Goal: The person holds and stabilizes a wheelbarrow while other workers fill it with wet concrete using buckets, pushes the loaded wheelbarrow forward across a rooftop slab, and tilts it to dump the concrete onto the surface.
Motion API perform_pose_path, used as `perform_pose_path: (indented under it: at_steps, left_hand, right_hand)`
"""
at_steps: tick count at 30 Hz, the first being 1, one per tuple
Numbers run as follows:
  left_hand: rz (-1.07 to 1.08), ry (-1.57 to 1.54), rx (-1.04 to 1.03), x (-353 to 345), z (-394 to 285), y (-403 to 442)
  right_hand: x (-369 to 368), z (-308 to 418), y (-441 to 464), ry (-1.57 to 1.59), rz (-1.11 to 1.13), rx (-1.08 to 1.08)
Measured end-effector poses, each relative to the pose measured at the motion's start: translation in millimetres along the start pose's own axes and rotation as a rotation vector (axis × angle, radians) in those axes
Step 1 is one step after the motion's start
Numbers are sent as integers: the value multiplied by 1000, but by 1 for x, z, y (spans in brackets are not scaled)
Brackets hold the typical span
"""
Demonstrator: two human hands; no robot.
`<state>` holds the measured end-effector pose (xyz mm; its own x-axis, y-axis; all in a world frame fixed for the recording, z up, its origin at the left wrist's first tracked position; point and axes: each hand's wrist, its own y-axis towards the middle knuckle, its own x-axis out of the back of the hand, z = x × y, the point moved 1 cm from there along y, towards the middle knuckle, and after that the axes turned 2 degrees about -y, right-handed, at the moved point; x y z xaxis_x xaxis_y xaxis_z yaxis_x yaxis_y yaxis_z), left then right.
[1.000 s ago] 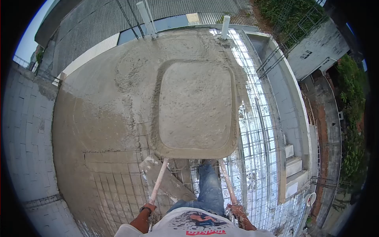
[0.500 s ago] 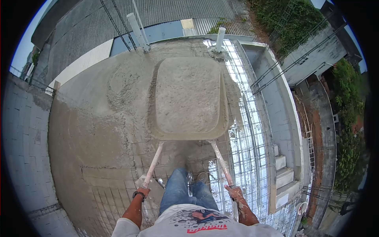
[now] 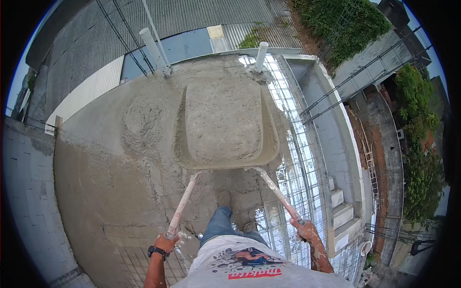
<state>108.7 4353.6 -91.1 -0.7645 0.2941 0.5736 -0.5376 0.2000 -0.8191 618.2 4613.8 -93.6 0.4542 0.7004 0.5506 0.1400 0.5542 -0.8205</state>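
Note:
A wheelbarrow tray [image 3: 178, 144] full of wet grey concrete [image 3: 223, 120] stands in front of me, its near rim toward my body. Two pale, concrete-smeared handles run from it toward me. My left hand [image 3: 165, 243], with a dark watch at the wrist, is closed around the end of the left handle [image 3: 182, 206]. Around the end of the right handle [image 3: 278, 192] my right hand [image 3: 306, 230] is wrapped, its skin spattered with concrete. My feet are between the handles, one boot [image 3: 224, 198] forward on the wet surface.
Wet concrete [image 3: 91, 182] covers the floor at left and ahead. Steel mesh [image 3: 307, 177] over shiny sheeting lies at right, beside a low wall and steps [image 3: 342, 214]. Two white pipes [image 3: 152, 48] [image 3: 261, 56] stand upright at the far edge. A block wall [image 3: 31, 192] borders the left.
The tray has moved away from my body, and its near side looks higher against the concrete. My hands have spread apart and moved forward, still on the handles. One boot has stepped forward.

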Motion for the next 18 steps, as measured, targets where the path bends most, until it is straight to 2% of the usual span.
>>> perform_pose_path:
  at_steps: [4,7,10,13,16,18]
  left_hand:
    - [158,-106,-37,61,-48,-40]
    - [69,-82,-5,61,-41,-31]
    - [122,-81,-43,65,-45,-32]
    - [14,-62,-127,56,-42,-25]
    - [148,-185,-88,66,-64,-48]
    - [135,-221,-113,78,-90,-72]
  right_hand:
    - [16,13,-3,1,-64,6]
    - [17,13,4,-22,-84,-6]
    - [24,13,9,-32,-76,-29]
    - [41,22,7,-44,-74,2]
    - [65,47,-4,-124,-83,-83]
    - [75,53,-3,-165,-98,-116]
